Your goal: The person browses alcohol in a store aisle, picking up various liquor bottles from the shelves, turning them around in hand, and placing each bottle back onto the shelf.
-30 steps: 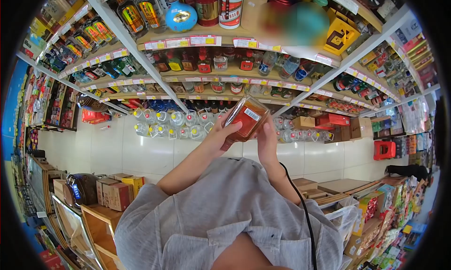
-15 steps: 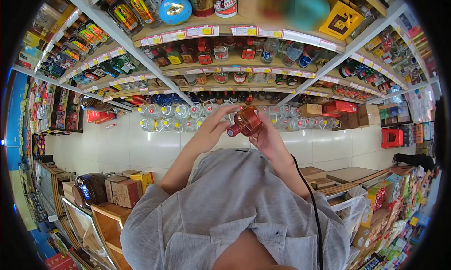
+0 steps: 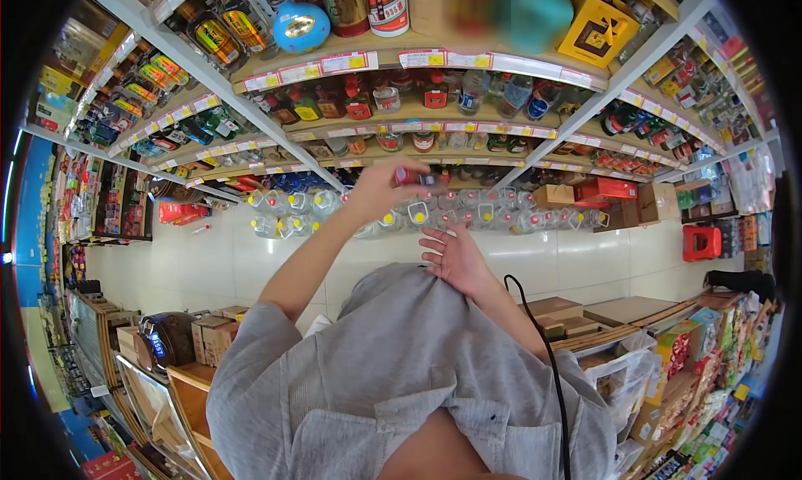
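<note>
Left hand [image 3: 376,193]: fingers clamped around the bottle, seemingly near its neck, though blur clouds the exact hold.
Bottle [image 3: 412,178]: in that grip, tilted; by judgement, a one-handed handling stage calling for a firm, steady hold.
Right hand [image 3: 455,259]: beside and below the grip, fingers spread, nothing held.
Shelves [image 3: 535,65]: beyond the grip, closely stocked; little spare room around the glass.
Water jugs [image 3: 418,215]: on the floor beyond the hands.
Cable [image 3: 552,363]: along the right forearm, apart from the grip.
</note>
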Tool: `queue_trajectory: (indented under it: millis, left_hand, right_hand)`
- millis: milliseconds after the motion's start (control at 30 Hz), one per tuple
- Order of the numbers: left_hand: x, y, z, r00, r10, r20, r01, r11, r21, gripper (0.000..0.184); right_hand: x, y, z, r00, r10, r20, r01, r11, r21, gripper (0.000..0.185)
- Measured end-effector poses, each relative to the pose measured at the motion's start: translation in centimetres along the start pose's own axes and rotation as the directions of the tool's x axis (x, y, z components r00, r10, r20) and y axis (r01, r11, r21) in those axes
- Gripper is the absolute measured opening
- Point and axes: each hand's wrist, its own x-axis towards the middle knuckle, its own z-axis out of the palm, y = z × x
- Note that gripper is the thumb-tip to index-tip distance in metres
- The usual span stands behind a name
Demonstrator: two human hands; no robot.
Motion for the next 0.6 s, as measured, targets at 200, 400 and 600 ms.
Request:
queue_trajectory:
  millis: [200,400,600]
  left_hand:
    - [10.9,-5.2,-1.5,0.937,0.170,-0.304,-0.064,0.941,0.332,0.041]
    - [16.8,-7.8,-2.9,0.983,0.047,-0.176,0.055,0.845,0.532,0.057]
    - [19.4,-10.2,-2.0,0.993,0.051,-0.107,0.030,0.764,0.644,0.056]
  right_hand:
    - [-1.5,1.0,-0.3,0.987,-0.145,0.066,0.146,0.989,-0.019,0.039]
    - [-2.6,1.6,-1.3,0.968,-0.251,0.001,0.250,0.964,0.085,0.035]
    - [-4.0,2.2,-2.3,0.953,-0.301,-0.029,0.301,0.939,0.167,0.030]
